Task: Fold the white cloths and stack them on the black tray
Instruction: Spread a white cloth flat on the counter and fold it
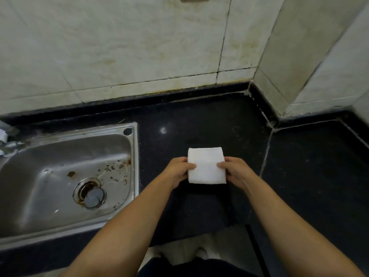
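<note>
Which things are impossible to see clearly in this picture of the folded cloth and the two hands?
Head view:
- Black tray: not distinguishable against the dark counter.
- Fingers of the left hand and right hand: hidden beneath the white cloth.
- Sink: left part cut off by the frame edge.
- Other cloths: none visible.

left hand point(177, 172) + right hand point(236, 172) | pinch folded white cloth point(206, 165) | beside sink point(134, 156)

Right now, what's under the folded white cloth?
The folded white cloth is gripped at its sides by the left hand and right hand. Around it shows only dark black surface; what lies directly beneath is covered.
</note>
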Demonstrator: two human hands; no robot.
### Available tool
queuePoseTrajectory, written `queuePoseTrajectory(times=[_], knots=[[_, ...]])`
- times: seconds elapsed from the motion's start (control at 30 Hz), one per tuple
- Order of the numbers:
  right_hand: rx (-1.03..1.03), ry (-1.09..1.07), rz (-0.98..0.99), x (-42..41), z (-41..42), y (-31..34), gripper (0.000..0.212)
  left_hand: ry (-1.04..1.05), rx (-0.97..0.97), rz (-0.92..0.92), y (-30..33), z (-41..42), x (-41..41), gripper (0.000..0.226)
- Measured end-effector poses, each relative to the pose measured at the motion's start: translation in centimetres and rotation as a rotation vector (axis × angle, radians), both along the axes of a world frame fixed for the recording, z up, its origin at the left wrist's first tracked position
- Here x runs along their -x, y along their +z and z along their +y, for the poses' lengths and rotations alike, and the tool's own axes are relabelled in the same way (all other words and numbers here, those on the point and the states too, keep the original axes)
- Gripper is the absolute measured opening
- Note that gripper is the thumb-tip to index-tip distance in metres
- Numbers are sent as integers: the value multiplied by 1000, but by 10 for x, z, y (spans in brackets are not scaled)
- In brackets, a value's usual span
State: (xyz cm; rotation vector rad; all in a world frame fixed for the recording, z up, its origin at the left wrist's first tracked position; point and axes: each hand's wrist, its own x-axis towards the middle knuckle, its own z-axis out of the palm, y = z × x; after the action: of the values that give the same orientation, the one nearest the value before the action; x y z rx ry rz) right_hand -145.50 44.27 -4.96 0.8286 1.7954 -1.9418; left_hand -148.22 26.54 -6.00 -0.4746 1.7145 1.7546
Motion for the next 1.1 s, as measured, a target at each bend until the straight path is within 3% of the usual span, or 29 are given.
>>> queuePoseTrajectory(times=[0.13,0.3,0.57,0.87,1.1], knots=[[92,-187,52,-46,4,5,16,-104,-86,4,13,10,-20,26],[191,-517,192,-138,-13,3,12,-346,-130,7,23,8,-69,17],[89,-967,194,-332,-63,-10,12,-812,-185,12,11,20,-200,12],[-37,-1547,228,-601,-98,6,12,-1385,-271,33,23,93,-443,13],[-174,-1942,192,-852,-140,22,17,-1744,-323,16,26,120,-716,13]])
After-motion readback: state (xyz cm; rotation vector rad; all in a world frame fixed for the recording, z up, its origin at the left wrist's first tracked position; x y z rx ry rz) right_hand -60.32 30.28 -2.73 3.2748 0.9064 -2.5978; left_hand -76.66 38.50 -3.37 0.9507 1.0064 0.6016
